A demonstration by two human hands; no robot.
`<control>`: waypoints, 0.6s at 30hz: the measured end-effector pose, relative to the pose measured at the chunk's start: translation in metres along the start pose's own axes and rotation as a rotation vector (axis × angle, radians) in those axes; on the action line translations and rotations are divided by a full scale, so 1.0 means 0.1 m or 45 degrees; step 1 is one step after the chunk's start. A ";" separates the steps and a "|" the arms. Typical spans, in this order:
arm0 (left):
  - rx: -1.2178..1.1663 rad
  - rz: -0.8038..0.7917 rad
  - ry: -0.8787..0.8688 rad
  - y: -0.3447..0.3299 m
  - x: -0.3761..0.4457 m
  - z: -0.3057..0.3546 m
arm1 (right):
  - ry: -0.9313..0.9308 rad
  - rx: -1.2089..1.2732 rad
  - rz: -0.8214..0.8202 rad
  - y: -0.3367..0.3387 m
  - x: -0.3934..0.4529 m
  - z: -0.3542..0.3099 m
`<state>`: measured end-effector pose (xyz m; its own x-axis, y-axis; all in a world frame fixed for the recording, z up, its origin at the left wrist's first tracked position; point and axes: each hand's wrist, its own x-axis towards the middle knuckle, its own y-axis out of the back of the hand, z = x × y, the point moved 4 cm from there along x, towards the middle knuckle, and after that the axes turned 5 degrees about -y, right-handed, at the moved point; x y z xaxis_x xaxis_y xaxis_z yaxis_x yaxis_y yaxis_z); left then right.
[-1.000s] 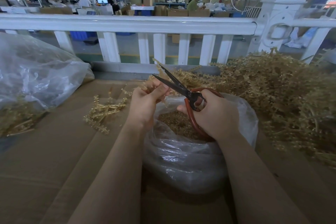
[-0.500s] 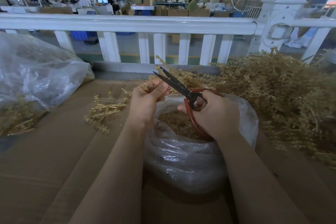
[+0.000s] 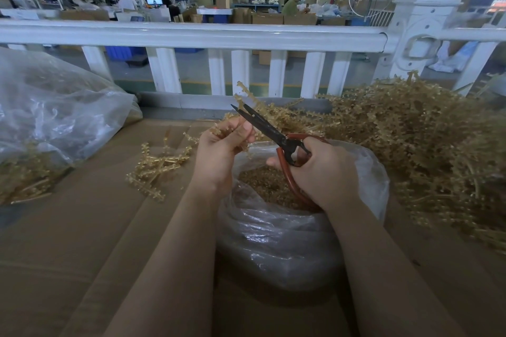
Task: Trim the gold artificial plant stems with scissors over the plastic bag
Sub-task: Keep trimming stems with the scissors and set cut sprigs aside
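Left hand: your left hand (image 3: 221, 150) pinches a gold stem (image 3: 247, 96) between curled fingers and thumb, just above the mouth of the plastic bag (image 3: 273, 232).
Right hand: your right hand (image 3: 323, 172) grips the red loop handles of the scissors (image 3: 262, 124); the dark blades stand narrowly parted, tips up and away from you, right beside the left thumb.
Where the stem is: it rises from your left fist past the blades, with its knobbed tip clear above them.
How it will handle: it looks like light, thin plastic, springy rather than limp, so it will likely flick when cut. Hold it low and close to the cut line, so that the offcut drops into the bag.
Bag: soft clear film, slumped open on the cardboard-covered table (image 3: 68, 241), already holding gold clippings. It will likely shift if your wrists drag on it.
Untrimmed pile (image 3: 410, 145): a big tangle of gold stems to the right, touching the bag; stray branches could snag the handles.
Loose sprigs (image 3: 156, 167): a few lie left of your left hand.
Second bag (image 3: 54, 112): far left, well apart.
Railing (image 3: 191, 33): white, behind the table, out of reach of the blades.
Risk: your thumb sits near the blades.
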<state>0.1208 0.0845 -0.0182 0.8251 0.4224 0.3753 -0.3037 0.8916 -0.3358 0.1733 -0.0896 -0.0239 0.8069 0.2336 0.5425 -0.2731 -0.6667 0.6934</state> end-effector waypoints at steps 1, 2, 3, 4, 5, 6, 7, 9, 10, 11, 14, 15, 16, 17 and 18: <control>-0.006 -0.002 0.006 0.00 0.00 0.00 | 0.002 0.009 -0.002 0.00 0.00 0.00; -0.011 -0.002 0.012 0.00 0.00 0.00 | 0.004 0.015 -0.006 0.00 -0.01 0.00; -0.014 0.001 0.016 0.00 0.00 0.00 | 0.006 0.021 -0.011 0.00 -0.01 0.00; -0.017 0.007 0.022 0.01 0.00 -0.01 | 0.010 0.029 -0.017 0.00 -0.01 0.00; -0.017 0.016 0.033 0.01 0.00 -0.01 | 0.016 0.033 -0.026 0.00 -0.01 0.00; -0.015 0.030 0.050 0.02 0.00 -0.02 | 0.027 0.027 -0.036 0.00 -0.01 0.00; -0.016 0.055 0.073 0.03 0.00 -0.03 | 0.041 0.012 -0.044 0.00 -0.01 0.00; -0.051 0.140 0.131 0.07 0.01 -0.06 | 0.070 -0.030 -0.051 0.00 -0.02 -0.02; -0.079 0.188 0.158 0.09 0.02 -0.07 | 0.079 -0.048 -0.058 0.00 -0.02 -0.02; -0.105 0.229 0.181 0.10 0.03 -0.08 | 0.080 -0.057 -0.070 0.00 -0.02 -0.03; -0.170 0.323 0.231 0.12 0.03 -0.10 | 0.068 -0.052 -0.143 -0.03 -0.01 -0.01; -0.188 0.357 0.248 0.13 0.03 -0.11 | 0.069 -0.053 -0.158 -0.04 -0.01 0.00; -0.207 0.385 0.266 0.14 0.03 -0.12 | 0.061 -0.044 -0.166 -0.05 0.00 0.01; -0.224 0.399 0.281 0.15 0.03 -0.13 | 0.042 -0.029 -0.172 -0.06 0.00 0.02; -0.233 0.394 0.287 0.15 0.03 -0.13 | 0.017 -0.012 -0.179 -0.06 0.00 0.02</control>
<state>0.1244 0.0973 -0.0334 0.7981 0.6012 0.0410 -0.4807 0.6762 -0.5582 0.1766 -0.0869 -0.0293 0.8305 0.3336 0.4460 -0.1629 -0.6203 0.7673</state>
